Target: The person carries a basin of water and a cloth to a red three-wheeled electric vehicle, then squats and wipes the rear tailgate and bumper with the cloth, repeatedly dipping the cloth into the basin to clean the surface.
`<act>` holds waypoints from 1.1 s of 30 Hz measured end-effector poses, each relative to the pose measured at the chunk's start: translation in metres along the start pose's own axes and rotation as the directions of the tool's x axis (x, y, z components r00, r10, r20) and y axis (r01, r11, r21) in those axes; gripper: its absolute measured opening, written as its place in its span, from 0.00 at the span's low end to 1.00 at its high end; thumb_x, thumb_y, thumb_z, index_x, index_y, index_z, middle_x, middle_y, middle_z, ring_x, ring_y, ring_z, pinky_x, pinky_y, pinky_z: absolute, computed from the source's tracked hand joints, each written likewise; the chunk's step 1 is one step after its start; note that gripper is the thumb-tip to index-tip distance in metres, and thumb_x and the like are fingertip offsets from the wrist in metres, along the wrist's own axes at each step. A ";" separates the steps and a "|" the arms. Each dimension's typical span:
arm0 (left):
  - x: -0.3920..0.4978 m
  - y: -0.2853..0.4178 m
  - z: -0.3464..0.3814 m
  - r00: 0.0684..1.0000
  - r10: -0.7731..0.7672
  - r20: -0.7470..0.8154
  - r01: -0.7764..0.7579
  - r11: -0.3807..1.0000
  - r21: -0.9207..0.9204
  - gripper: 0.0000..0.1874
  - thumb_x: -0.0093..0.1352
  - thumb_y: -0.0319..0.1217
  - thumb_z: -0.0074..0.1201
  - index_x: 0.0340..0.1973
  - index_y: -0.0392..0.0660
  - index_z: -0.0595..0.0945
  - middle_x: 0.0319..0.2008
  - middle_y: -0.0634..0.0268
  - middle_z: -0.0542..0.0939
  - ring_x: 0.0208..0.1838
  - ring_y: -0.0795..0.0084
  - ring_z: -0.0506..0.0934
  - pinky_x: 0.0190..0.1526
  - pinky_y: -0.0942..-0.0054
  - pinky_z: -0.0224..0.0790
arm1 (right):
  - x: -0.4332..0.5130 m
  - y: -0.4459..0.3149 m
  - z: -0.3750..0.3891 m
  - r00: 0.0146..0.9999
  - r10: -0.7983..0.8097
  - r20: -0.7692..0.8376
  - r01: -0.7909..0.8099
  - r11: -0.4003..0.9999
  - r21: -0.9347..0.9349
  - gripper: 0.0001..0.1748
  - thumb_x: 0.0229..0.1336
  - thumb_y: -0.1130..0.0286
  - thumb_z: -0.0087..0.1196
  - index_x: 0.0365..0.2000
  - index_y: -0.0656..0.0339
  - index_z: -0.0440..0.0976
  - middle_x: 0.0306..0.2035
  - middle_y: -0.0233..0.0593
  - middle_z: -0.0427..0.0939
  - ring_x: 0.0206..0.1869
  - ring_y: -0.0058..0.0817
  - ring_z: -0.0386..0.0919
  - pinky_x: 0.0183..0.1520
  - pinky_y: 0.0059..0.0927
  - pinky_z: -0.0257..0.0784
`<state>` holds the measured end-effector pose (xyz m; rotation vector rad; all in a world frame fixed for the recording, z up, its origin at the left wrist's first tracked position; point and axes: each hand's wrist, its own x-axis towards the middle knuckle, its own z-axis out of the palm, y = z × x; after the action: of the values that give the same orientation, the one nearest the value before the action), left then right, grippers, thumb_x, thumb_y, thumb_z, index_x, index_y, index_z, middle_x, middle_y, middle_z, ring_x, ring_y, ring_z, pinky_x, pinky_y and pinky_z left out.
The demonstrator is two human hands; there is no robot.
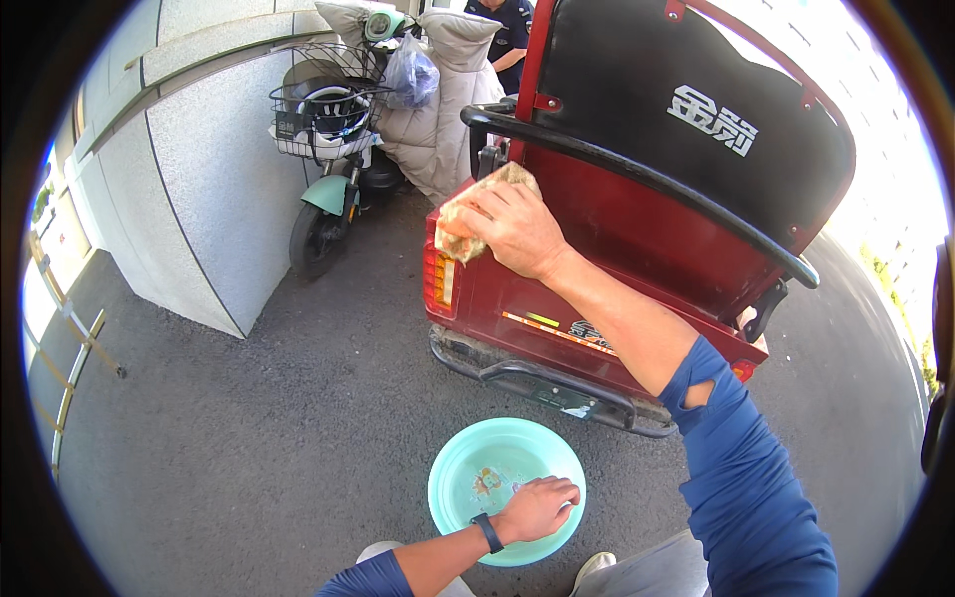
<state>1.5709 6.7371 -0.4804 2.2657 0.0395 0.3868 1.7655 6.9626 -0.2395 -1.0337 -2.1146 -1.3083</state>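
Note:
My right hand (522, 231) grips a folded tan cloth (515, 177) with orange patches. Hand and cloth are at the rear left corner of a red electric tricycle (507, 295), just above its tail light (439, 280). Lower in the view, my left hand (539, 510), with a dark band at the wrist, is over a mint-green plastic basin (456, 455). Its fingers curl near the basin's right rim, and whether they touch or hold it is unclear. A printed cartoon figure shows on the basin's bottom.
A black bumper bar (515, 371) juts from the tricycle above the basin. At the back left stands a mint-green electric scooter (324, 195) with a wire basket, beside a stone-clad wall (216, 186). Behind them is a person in a dark shirt (509, 30). A metal frame (74, 351) lies far left.

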 end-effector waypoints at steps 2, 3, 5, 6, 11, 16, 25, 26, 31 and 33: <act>-0.001 -0.004 -0.003 1.000 -0.007 0.014 0.007 1.000 -0.010 0.05 0.73 0.29 0.54 0.43 0.46 0.79 0.44 0.62 0.83 0.51 0.55 0.82 0.54 0.55 0.75 | -0.028 -0.004 -0.007 0.971 0.206 0.120 -0.213 0.976 0.048 0.12 0.56 0.68 0.62 0.43 0.51 0.80 0.44 0.30 0.80 0.53 0.35 0.79 0.55 0.41 0.75; -0.001 -0.005 -0.004 0.999 -0.006 0.034 0.006 1.000 -0.017 0.05 0.73 0.29 0.54 0.43 0.46 0.79 0.44 0.62 0.83 0.51 0.55 0.82 0.54 0.55 0.75 | -0.040 -0.008 -0.009 0.882 0.412 0.231 -0.432 0.901 0.044 0.15 0.57 0.70 0.62 0.46 0.52 0.80 0.47 0.32 0.80 0.55 0.39 0.78 0.57 0.43 0.76; -0.003 -0.006 -0.002 0.998 -0.001 0.060 0.002 1.000 -0.020 0.05 0.73 0.30 0.53 0.43 0.46 0.79 0.44 0.62 0.83 0.51 0.55 0.82 0.54 0.55 0.74 | -0.056 -0.017 -0.012 0.654 0.675 0.342 -0.748 0.643 0.162 0.19 0.56 0.75 0.61 0.50 0.56 0.80 0.53 0.37 0.80 0.59 0.46 0.77 0.60 0.46 0.77; -0.004 -0.007 0.000 0.998 0.003 0.069 -0.002 1.000 -0.018 0.05 0.73 0.30 0.53 0.43 0.46 0.79 0.45 0.62 0.83 0.51 0.55 0.81 0.54 0.54 0.74 | -0.059 -0.013 -0.013 0.642 0.648 0.410 -0.750 0.643 0.159 0.23 0.57 0.73 0.59 0.55 0.56 0.80 0.57 0.40 0.79 0.60 0.48 0.77 0.63 0.47 0.75; -0.006 -0.009 0.007 0.990 0.002 0.139 0.006 0.999 -0.054 0.06 0.74 0.31 0.52 0.44 0.46 0.79 0.45 0.61 0.83 0.52 0.55 0.81 0.56 0.54 0.74 | -0.075 0.002 -0.023 0.631 0.546 0.551 -0.691 0.718 0.079 0.23 0.63 0.73 0.53 0.58 0.50 0.80 0.59 0.39 0.77 0.61 0.45 0.76 0.62 0.47 0.76; -0.008 -0.011 0.000 0.990 -0.003 0.138 0.012 0.998 -0.058 0.06 0.74 0.31 0.52 0.44 0.46 0.79 0.45 0.61 0.83 0.53 0.54 0.81 0.57 0.54 0.74 | -0.131 0.018 -0.089 0.640 0.589 0.493 -0.694 0.718 0.045 0.22 0.61 0.77 0.53 0.54 0.52 0.81 0.56 0.37 0.79 0.60 0.44 0.77 0.62 0.44 0.78; 0.006 -0.012 0.011 0.984 -0.041 0.174 0.044 0.999 -0.017 0.07 0.75 0.32 0.51 0.44 0.45 0.80 0.46 0.61 0.82 0.54 0.55 0.81 0.57 0.56 0.74 | -0.089 0.065 -0.080 0.993 0.091 0.078 -0.081 0.990 -0.118 0.24 0.42 0.72 0.71 0.45 0.49 0.83 0.56 0.34 0.79 0.61 0.38 0.76 0.65 0.46 0.73; 0.007 -0.012 0.015 0.983 -0.028 0.179 0.034 0.999 -0.027 0.06 0.75 0.32 0.51 0.44 0.45 0.79 0.46 0.62 0.82 0.53 0.55 0.81 0.56 0.56 0.74 | -0.076 0.067 -0.063 0.998 0.058 0.004 -0.057 0.991 -0.121 0.21 0.45 0.71 0.69 0.44 0.49 0.83 0.55 0.33 0.79 0.61 0.37 0.76 0.65 0.45 0.73; 0.010 -0.016 0.037 0.980 0.034 0.194 -0.028 0.999 -0.034 0.06 0.75 0.32 0.51 0.44 0.45 0.79 0.45 0.62 0.82 0.52 0.55 0.81 0.54 0.55 0.74 | -0.051 0.065 0.006 0.947 -0.050 0.318 0.095 0.987 -0.128 0.07 0.53 0.67 0.57 0.32 0.52 0.82 0.41 0.31 0.79 0.55 0.32 0.76 0.65 0.38 0.68; 0.010 -0.021 0.040 0.985 0.032 0.168 -0.021 0.998 -0.063 0.05 0.74 0.31 0.49 0.42 0.45 0.78 0.42 0.60 0.81 0.52 0.54 0.80 0.55 0.53 0.74 | -0.055 0.070 0.010 0.935 -0.111 0.336 0.161 0.979 -0.124 0.07 0.54 0.66 0.56 0.28 0.52 0.83 0.40 0.30 0.80 0.57 0.31 0.76 0.66 0.37 0.67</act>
<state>1.5937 6.7227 -0.5183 2.2322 -0.0891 0.2058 1.8547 6.9705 -0.2434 -1.2611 -2.3987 -1.4655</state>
